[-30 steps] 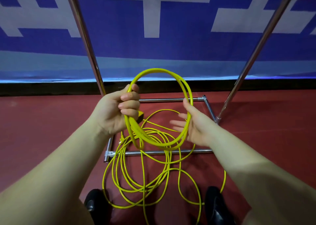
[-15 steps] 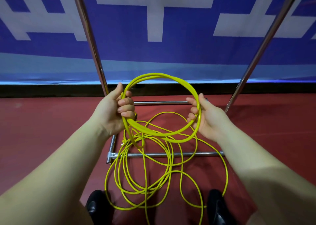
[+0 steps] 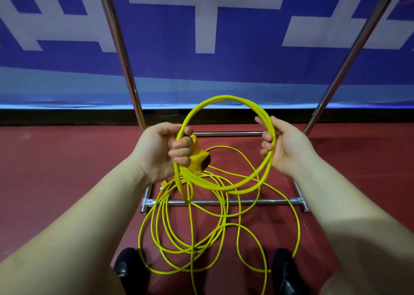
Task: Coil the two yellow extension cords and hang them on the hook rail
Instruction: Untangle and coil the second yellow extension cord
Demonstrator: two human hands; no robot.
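2 hands (image 3: 156, 153) (image 3: 289, 146) grip the coil (image 3: 226, 187); shoes (image 3: 125, 270) cut off.

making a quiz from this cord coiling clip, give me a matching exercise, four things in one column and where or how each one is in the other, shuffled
Things
1. left hand
2. right hand
3. loose cord
4. black shoes

Places or states
A. at the bottom edge of the view, one on each side of the cord on the floor
B. holds the right side of the raised coil
C. lies in tangled loops on the red floor
D. grips the coil's left side together with the yellow socket block

Pairs: 1-D, 2-B, 3-C, 4-A
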